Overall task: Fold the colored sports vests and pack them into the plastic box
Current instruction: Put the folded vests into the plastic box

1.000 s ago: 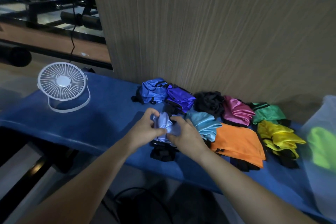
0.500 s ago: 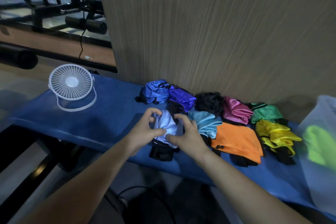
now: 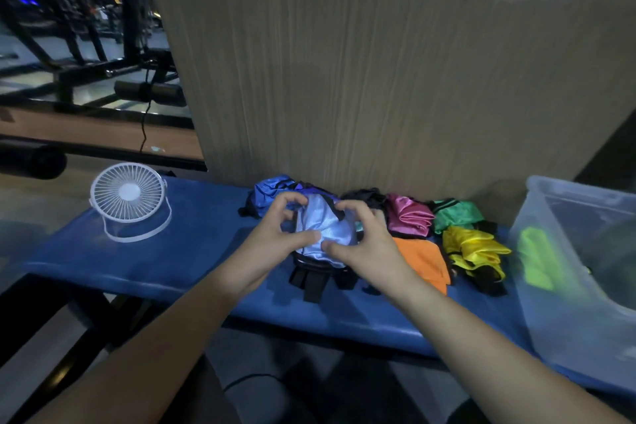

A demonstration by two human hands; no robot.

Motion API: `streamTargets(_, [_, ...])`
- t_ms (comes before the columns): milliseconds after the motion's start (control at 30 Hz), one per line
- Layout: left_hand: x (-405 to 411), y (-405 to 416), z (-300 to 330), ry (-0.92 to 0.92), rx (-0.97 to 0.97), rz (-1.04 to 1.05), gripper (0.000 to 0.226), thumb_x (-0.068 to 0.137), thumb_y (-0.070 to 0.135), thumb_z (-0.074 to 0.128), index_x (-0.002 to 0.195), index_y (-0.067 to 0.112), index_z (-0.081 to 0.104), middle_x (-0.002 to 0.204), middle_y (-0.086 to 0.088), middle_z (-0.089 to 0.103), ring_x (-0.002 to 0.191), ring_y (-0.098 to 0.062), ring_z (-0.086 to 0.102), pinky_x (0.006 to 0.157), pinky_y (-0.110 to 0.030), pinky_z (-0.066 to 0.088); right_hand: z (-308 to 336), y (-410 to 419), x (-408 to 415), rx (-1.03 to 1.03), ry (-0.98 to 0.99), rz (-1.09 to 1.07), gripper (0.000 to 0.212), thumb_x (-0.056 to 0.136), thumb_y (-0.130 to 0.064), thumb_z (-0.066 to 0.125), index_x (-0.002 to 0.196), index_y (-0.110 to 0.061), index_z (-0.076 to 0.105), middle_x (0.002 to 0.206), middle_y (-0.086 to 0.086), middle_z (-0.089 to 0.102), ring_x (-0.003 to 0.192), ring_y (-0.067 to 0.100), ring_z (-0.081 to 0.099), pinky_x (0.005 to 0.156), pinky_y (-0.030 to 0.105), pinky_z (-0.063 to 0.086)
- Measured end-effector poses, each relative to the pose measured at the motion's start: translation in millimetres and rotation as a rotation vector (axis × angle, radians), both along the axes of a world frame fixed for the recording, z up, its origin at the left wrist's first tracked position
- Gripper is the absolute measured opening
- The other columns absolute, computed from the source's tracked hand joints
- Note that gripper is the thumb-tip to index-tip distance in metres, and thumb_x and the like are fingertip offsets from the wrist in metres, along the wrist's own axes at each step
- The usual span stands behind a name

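vest in hand: pale blue vest point(image 3: 325, 229), bunched small, held just above the blue surface point(image 3: 192, 251) in front of the row of other vests.
left hand point(image 3: 275, 237): your thumb and curled fingers pinch the vest's left edge.
right hand point(image 3: 364, 237): thumb presses the lower edge, fingers curl over the top; both hands hold the same bundle.
black trim: straps point(image 3: 311, 282) hang below the bundle onto the surface; likely binding or ties, can't tell which.
handling: looks thin, shiny, very light, fully limp. Expect it to slide on itself and spring out of a fold once you let go.
where to hold: I'd take the black-bound edges, not the slick middle; they should give more grip. Tuck the straps in before the last fold.
queue: orange vest point(image 3: 421, 258), yellow vest point(image 3: 473, 246), pink vest point(image 3: 407, 218), green vest point(image 3: 454, 215) lie just right of your hands, some touching each other.
plastic box point(image 3: 564, 286): far right on the surface, translucent, something lime green point(image 3: 537, 256) inside.
risk: a one-handed carry to the box may let the fold open; keep the bundle pressed flat.
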State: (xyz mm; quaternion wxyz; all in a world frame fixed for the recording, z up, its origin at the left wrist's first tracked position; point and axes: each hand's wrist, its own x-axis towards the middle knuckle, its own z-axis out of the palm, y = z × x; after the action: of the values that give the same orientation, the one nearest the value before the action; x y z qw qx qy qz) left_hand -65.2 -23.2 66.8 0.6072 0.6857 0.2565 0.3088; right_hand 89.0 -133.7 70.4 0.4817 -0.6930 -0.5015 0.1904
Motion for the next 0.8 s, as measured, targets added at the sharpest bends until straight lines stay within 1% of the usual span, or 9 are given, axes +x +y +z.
streamTargets(67, [17.4, -11.6, 18.5, -0.007, 0.041, -0.008, 0.047, 0.076, 0.021, 0.079, 0.112, 0.036, 0.054, 0.106, -0.003, 0.055, 0.089, -0.008, 0.056, 0.077, -0.019, 0.047, 19.9, -17.5, 13.3, 0.028, -0.020, -0.014, 0.057, 0.076, -0.019, 0.083, 0.121, -0.040, 0.055, 0.119, 0.000, 0.042, 0.097, -0.019, 0.045, 0.078, -0.003, 0.034])
streamTargets(133, [38.7, -24.0, 34.8, -0.027, 0.066, -0.036, 0.046, 0.077, 0.016, 0.081, 0.111, 0.034, 0.054, 0.103, -0.002, 0.054, 0.084, -0.003, 0.055, 0.073, -0.016, 0.045, 39.5, -36.2, 29.2, 0.049, -0.061, -0.054, 0.058, 0.076, -0.020, 0.084, 0.121, -0.041, 0.055, 0.116, -0.001, 0.042, 0.096, -0.015, 0.046, 0.078, -0.003, 0.033])
streamTargets(300, [102.0, -67.3, 70.5, -0.104, 0.095, -0.144, 0.046, 0.079, 0.011, 0.080, 0.112, 0.029, 0.054, 0.093, -0.005, 0.059, 0.077, -0.011, 0.059, 0.069, -0.023, 0.048, 80.5, -91.8, 79.0, 0.063, -0.118, -0.167, 0.059, 0.074, -0.023, 0.085, 0.123, -0.039, 0.056, 0.114, -0.003, 0.043, 0.101, -0.002, 0.051, 0.082, 0.001, 0.037])
streamTargets(400, [144.9, -96.4, 88.9, -0.123, 0.111, -0.198, 0.045, 0.071, 0.024, 0.080, 0.107, 0.037, 0.055, 0.099, -0.009, 0.058, 0.084, -0.017, 0.059, 0.074, -0.031, 0.048, 100.7, -129.2, 111.7, 0.075, -0.157, -0.254, 0.060, 0.072, -0.024, 0.086, 0.123, -0.038, 0.057, 0.115, -0.003, 0.044, 0.104, 0.009, 0.055, 0.095, 0.018, 0.046])
streamTargets(500, [187.2, -127.5, 105.1, -0.153, 0.122, -0.274, 0.046, 0.067, 0.030, 0.081, 0.104, 0.041, 0.056, 0.105, -0.012, 0.058, 0.090, -0.018, 0.060, 0.082, -0.034, 0.050, 116.6, -167.0, 144.0, 0.082, -0.179, -0.327, 0.059, 0.068, -0.030, 0.088, 0.115, -0.046, 0.056, 0.119, 0.003, 0.045, 0.099, 0.017, 0.059, 0.093, 0.032, 0.052])
streamTargets(567, [213.2, -148.2, 114.2, -0.163, 0.122, -0.318, 0.048, 0.066, 0.030, 0.081, 0.106, 0.039, 0.056, 0.113, -0.018, 0.059, 0.090, -0.018, 0.060, 0.085, -0.038, 0.051, 125.1, -189.9, 165.5, 0.088, -0.197, -0.390, 0.058, 0.057, -0.044, 0.085, 0.107, -0.050, 0.056, 0.121, 0.005, 0.049, 0.099, 0.016, 0.062, 0.093, 0.034, 0.053])
streamTargets(633, [239.0, -168.3, 121.4, -0.172, 0.125, -0.349, 0.048, 0.070, 0.025, 0.081, 0.109, 0.035, 0.054, 0.116, -0.019, 0.058, 0.089, -0.018, 0.059, 0.081, -0.035, 0.051, 131.8, -212.4, 188.7, 0.078, -0.199, -0.430, 0.065, 0.048, -0.054, 0.079, 0.109, -0.047, 0.058, 0.122, 0.008, 0.054, 0.100, 0.017, 0.065, 0.093, 0.036, 0.055])
streamTargets(733, [274.0, -194.7, 125.6, -0.144, 0.127, -0.395, 0.046, 0.082, 0.012, 0.079, 0.114, 0.029, 0.052, 0.113, -0.011, 0.057, 0.088, -0.017, 0.057, 0.070, -0.025, 0.050, 136.2, -243.3, 222.0, 0.027, -0.202, -0.472, 0.073, 0.048, -0.056, 0.080, 0.116, -0.043, 0.058, 0.119, 0.012, 0.055, 0.100, 0.020, 0.066, 0.094, 0.041, 0.055])
streamTargets(800, [292.2, -207.7, 124.1, -0.124, 0.131, -0.422, 0.048, 0.079, 0.017, 0.081, 0.116, 0.029, 0.051, 0.112, -0.007, 0.056, 0.090, -0.016, 0.057, 0.070, -0.026, 0.050, 136.0, -259.5, 238.2, 0.003, -0.194, -0.488, 0.074, 0.048, -0.057, 0.080, 0.116, -0.042, 0.058, 0.119, 0.013, 0.055, 0.100, 0.020, 0.065, 0.093, 0.038, 0.055])
